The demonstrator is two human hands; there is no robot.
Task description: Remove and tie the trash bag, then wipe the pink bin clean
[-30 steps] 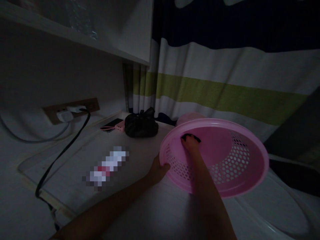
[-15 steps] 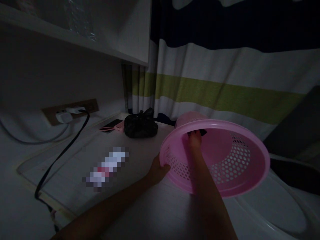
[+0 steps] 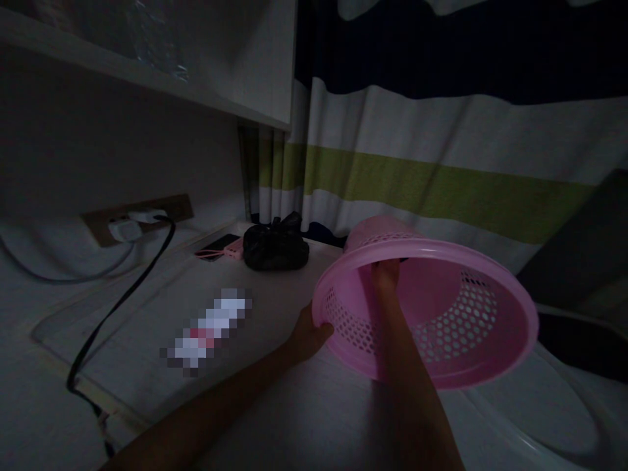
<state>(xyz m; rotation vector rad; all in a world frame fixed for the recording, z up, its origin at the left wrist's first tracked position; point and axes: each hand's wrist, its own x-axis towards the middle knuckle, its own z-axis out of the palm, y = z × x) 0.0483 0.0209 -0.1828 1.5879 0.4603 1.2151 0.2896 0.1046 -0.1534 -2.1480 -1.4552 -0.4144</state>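
Observation:
A pink plastic basket (image 3: 441, 278) with rows of round holes lies tipped on its side, its wide mouth facing me. My left hand (image 3: 310, 335) grips the rim at the left, thumb on the near side and fingers behind it. My right hand (image 3: 386, 275) reaches deep inside, close to the basket's upper wall, with its fingers curled. Something dark shows at the fingers in there, mostly hidden by the hand and the rim.
A tied black plastic bag (image 3: 275, 245) sits left of the basket, beside a pink corded block (image 3: 234, 248) and a dark phone-like slab (image 3: 218, 246). A blurred-out item (image 3: 209, 333) lies nearer. Cables hang from a wall socket (image 3: 140, 219); a striped curtain (image 3: 432, 176) hangs behind.
The basket's mouth has swung slightly to the right and its top wall shows more. My right hand sits a little further under the rim, and less of the dark thing is visible.

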